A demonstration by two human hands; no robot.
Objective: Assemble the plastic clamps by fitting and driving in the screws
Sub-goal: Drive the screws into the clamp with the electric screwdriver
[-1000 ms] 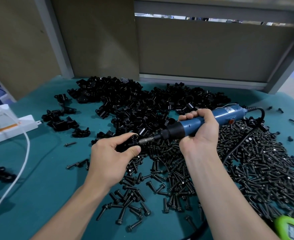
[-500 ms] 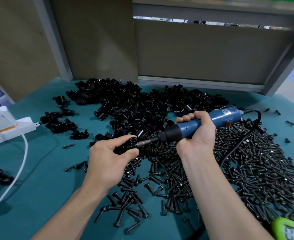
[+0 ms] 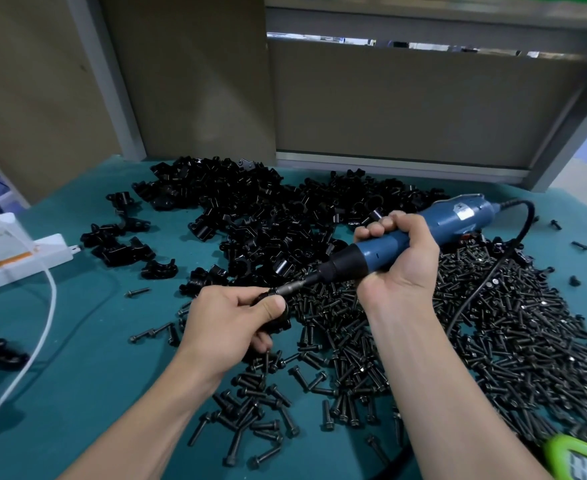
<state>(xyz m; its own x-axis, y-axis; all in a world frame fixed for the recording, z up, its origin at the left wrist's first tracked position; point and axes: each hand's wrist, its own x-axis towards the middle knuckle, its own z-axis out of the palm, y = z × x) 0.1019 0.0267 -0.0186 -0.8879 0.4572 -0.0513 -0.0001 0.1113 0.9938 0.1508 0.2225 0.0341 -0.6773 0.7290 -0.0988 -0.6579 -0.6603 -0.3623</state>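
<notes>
Steeper now, the screwdriver stays gripped in your right hand, bit meeting the clamp your left hand pinches.

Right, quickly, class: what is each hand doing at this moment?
Left hand: closed, pinching a black plastic clamp.
Right hand: closed round the blue electric screwdriver.

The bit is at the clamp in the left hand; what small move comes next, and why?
Probably press the screwdriver straight in and run it: its bit meets the clamp pinched in the left hand, and the right hand grips the tool.
</notes>
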